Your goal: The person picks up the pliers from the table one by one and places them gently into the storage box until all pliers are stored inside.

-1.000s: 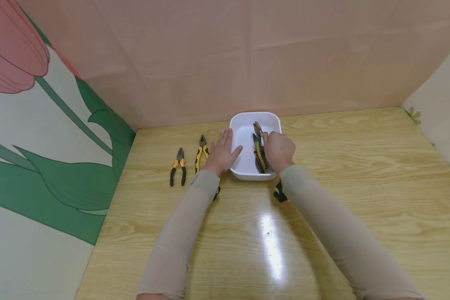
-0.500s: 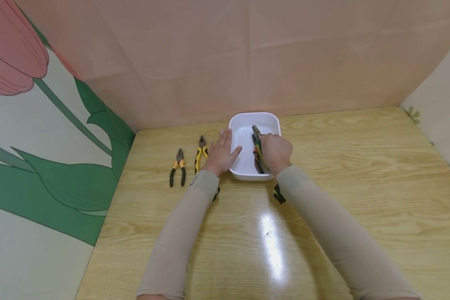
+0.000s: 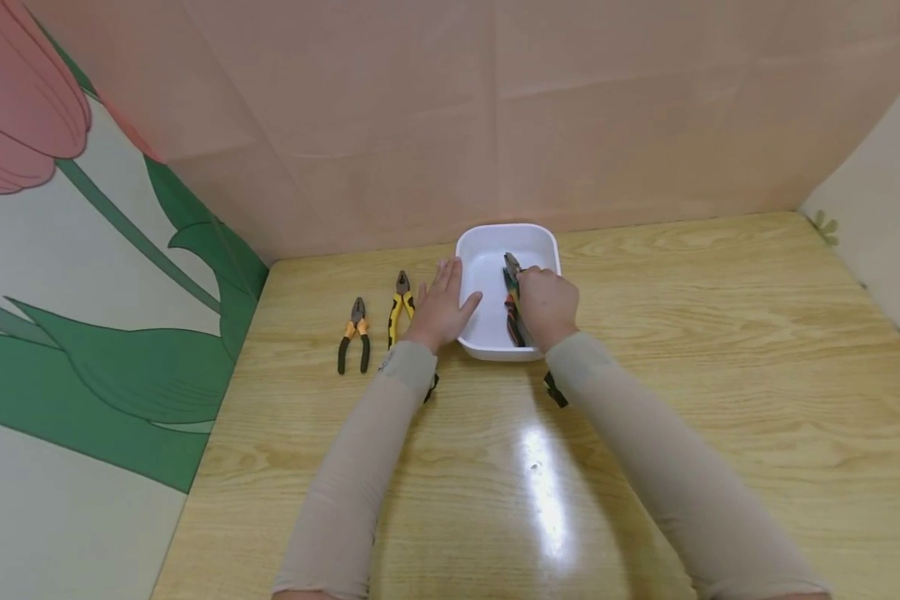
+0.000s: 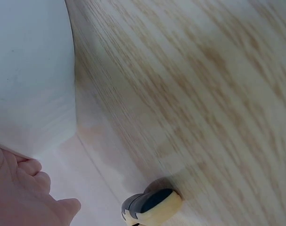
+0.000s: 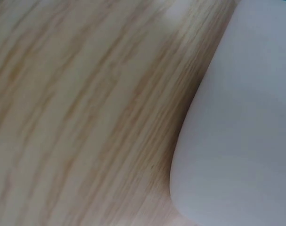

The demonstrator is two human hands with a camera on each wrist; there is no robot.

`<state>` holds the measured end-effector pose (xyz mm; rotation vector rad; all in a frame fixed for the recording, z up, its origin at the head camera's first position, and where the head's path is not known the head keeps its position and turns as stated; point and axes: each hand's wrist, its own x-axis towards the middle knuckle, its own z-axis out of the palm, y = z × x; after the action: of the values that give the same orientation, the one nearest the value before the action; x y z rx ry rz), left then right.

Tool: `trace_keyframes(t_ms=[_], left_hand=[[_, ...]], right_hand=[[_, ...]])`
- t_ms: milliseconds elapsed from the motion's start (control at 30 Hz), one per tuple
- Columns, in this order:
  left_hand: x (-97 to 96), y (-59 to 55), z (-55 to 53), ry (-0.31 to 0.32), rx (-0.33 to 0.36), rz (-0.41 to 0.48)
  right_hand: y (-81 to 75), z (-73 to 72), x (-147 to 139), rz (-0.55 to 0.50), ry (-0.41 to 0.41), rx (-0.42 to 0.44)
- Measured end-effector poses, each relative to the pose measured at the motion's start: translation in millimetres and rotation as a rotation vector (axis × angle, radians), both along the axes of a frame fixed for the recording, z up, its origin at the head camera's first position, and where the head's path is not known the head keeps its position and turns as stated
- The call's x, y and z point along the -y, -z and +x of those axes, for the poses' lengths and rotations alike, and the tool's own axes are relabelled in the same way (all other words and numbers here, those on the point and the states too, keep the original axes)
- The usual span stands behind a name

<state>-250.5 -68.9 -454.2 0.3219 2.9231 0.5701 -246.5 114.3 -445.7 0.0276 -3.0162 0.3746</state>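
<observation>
A white plastic tub (image 3: 487, 250) stands on the table with pliers lying in it. My left hand (image 3: 441, 308) rests with straight fingers along the tub's left rim, thumb pointing inward. In the left wrist view, its fingertips (image 4: 32, 167) are against the tub's outer wall (image 4: 32, 80). Over the tub's right half, my right hand (image 3: 549, 304) grips a pair of pliers (image 3: 512, 263); their metal head shows past the fingers, pointing to the back, while most of the handles are hidden. Beside them lie red-and-black handles (image 3: 513, 323). The right wrist view shows only the tub's wall (image 5: 237, 132) and table.
Left of the tub lie yellow-and-black pliers (image 3: 400, 306), partly behind the left hand, and farther left pliers with orange-and-black handles (image 3: 355, 337). A peach-coloured covering (image 3: 390, 125) rises behind the table (image 3: 682, 317). A painted wall (image 3: 112, 358) borders the left side.
My right hand has shifted a little left within the tub with its pliers, covering more of the handles. The left hand has stayed at the rim.
</observation>
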Motion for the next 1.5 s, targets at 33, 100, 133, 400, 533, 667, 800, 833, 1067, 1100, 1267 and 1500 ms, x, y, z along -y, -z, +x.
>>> trace_keyframes(t_ms=[33,100,133,400,533,667,800,833,1067,1100,1267,1500], left_hand=[[0.3,0.0,0.0,-0.001,0.001,0.002],[0.6,-0.5,0.4,-0.002,0.000,0.009],[0.6,-0.4,0.4,-0.001,0.000,0.008],[1.1,-0.1,-0.2,0.005,0.006,-0.002],[0.6,-0.9,0.3,0.005,0.006,0.001],[0.9,-0.8,0.2,-0.002,0.013,-0.002],[0.9,-0.5,0.1,-0.003,0.015,0.008],[0.7,-0.8,0.1,-0.001,0.013,0.008],[1.0,-0.7,0.2,0.003,0.009,0.017],[1.0,-0.8,0.3,0.003,0.010,0.019],[0.7,-1.2,0.9,-0.001,0.016,0.021],[1.4,0.2,0.4,-0.001,0.013,0.022]], right_hand=[[0.5,0.0,0.2,-0.001,-0.001,-0.007],[0.7,0.2,0.8,0.005,-0.007,-0.009],[0.5,0.3,1.1,0.008,-0.008,-0.007],[1.7,0.3,1.1,0.039,-0.038,0.013],[2.1,0.2,0.4,-0.010,-0.019,0.005],[0.0,0.2,1.9,-0.028,-0.003,0.024],[-0.7,1.2,4.0,-0.012,0.001,0.015],[-0.4,1.4,4.4,-0.007,0.003,0.009],[2.7,1.6,6.1,0.033,-0.002,-0.043],[3.1,1.8,6.5,0.043,-0.004,-0.054],[2.9,1.8,8.1,0.079,-0.006,-0.054],[0.5,2.0,9.0,0.116,-0.014,-0.003]])
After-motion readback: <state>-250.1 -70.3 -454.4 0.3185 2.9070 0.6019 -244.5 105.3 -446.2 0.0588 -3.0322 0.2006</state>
